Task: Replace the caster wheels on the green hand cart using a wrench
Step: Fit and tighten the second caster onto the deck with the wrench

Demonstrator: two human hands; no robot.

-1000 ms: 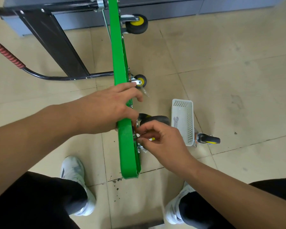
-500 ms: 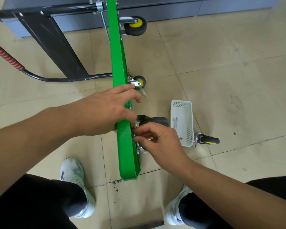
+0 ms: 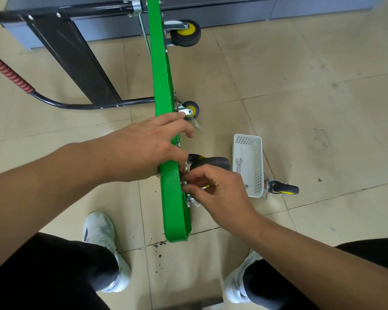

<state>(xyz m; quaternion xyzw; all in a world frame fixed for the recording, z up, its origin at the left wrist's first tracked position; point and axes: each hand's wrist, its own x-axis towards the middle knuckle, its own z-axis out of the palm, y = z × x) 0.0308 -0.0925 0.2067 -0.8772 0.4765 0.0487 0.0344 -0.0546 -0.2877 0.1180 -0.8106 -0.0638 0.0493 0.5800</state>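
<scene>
Centre frame, the green cart deck point(image 3: 161, 86) stood on edge. The left hand point(image 3: 143, 148) curled its fingers over the rim; the right hand point(image 3: 217, 189) pinched a fastener point(image 3: 184, 186) beside the caster point(image 3: 213, 163). Deck judged stiff and heavy; fastener small, easily dropped.

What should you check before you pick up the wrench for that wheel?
1. Cart steady: left hand grips the green cart, which stands on edge. ok
2. Tool ready: the wrench lies in the white basket, near the right hand. ok
3. Bolt started: right hand pinches a small fastener at the black wheel; threads hidden. cannot tell
4. Wheel plate flat on the cart: hands cover it. cannot tell
5. Floor: the loose wheel lies past the basket, away from the feet. ok
</scene>
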